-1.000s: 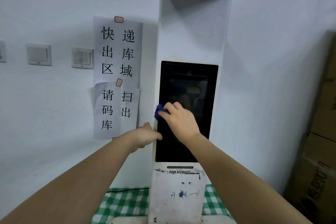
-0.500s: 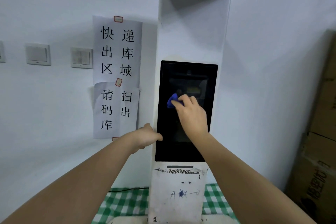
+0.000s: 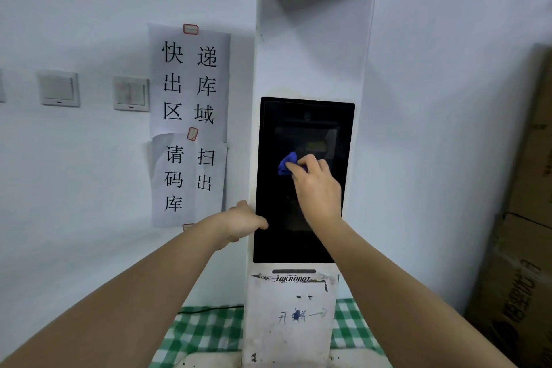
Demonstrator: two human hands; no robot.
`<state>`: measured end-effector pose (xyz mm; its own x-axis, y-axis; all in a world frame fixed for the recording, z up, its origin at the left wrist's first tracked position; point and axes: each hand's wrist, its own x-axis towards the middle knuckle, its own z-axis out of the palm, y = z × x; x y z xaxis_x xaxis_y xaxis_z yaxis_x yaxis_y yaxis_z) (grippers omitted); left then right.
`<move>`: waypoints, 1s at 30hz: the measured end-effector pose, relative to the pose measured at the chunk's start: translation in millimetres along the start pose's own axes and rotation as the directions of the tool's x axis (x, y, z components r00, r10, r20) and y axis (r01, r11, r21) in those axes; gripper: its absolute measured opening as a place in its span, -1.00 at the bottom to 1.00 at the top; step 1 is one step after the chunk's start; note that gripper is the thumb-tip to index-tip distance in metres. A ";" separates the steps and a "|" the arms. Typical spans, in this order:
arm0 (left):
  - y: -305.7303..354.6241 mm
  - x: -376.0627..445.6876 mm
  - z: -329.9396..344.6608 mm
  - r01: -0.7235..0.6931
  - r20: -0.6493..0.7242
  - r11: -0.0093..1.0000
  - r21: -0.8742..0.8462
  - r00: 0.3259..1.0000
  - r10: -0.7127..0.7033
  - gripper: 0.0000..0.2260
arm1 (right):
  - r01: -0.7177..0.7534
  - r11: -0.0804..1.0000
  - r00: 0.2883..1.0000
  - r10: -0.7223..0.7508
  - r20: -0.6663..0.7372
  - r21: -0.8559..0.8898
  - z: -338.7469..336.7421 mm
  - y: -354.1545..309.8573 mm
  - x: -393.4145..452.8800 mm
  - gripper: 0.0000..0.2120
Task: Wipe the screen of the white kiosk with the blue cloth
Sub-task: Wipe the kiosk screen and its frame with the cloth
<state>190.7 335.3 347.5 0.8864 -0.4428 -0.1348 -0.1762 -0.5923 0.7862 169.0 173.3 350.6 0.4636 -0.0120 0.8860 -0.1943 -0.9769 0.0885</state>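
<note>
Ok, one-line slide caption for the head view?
Right hand wipes the kiosk screen with blue cloth; left hand steadies its edge.

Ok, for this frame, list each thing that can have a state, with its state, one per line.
screen: dark, showing only reflections.
blue cloth: bunched, pressed on the screen.
right hand: grips the cloth.
left hand: holds the white kiosk at its left edge.
paper notices: taped on the wall, lower one curling.
</note>
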 end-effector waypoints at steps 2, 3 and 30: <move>-0.8 0.3 0.6 0.003 -0.007 1.000 0.001 1.000 -0.003 -0.34 | 0.025 1.000 1.000 -0.025 0.014 -0.013 3.8 -1.6 -6.6 -0.50; -1.5 0.5 1.3 0.004 -0.014 1.000 0.002 1.000 -0.004 -0.34 | 0.065 0.998 0.997 -0.064 0.035 -0.021 6.9 -2.2 -13.9 -0.49; 11.6 13.3 13.1 -0.081 -0.032 0.990 -0.116 0.996 0.077 -0.12 | 0.010 1.000 0.985 -0.010 -0.172 0.002 3.4 36.1 12.8 -0.56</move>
<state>194.8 313.7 346.9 0.8832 -0.4658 -0.0543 -0.1962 -0.4724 0.8592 170.9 137.2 363.6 0.3096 0.0343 0.9503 -0.1883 -0.9773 0.0966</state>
